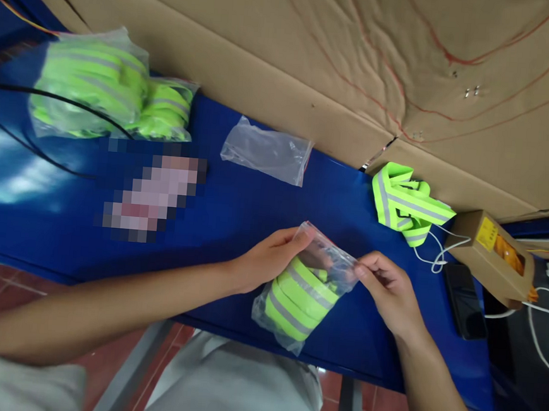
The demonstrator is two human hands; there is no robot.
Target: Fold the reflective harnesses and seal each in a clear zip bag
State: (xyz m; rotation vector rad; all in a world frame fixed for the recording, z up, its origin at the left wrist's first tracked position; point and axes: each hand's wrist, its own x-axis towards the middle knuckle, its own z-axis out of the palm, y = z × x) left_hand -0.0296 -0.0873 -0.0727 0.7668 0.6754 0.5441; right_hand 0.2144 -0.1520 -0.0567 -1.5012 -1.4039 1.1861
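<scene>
Between my two hands is a clear zip bag (303, 290) with a folded neon-yellow reflective strap (304, 296) inside. My left hand (270, 256) grips the bag's top left corner, thumb on the plastic. At the opposite end of the bag's mouth, my right hand (385, 284) pinches the top right corner. A flat clear zip bag (267, 149) lies on the table beyond my hands. To the right of it, a loose reflective strap (405, 203) rests in a tangled heap.
Bags of reflective straps (89, 83) stand at the back left, crossed by black cables. On the right are a brown box (491, 257), white cords and a black phone (465, 301). A cardboard wall (266, 72) borders the blue table (216, 226). One patch is pixelated.
</scene>
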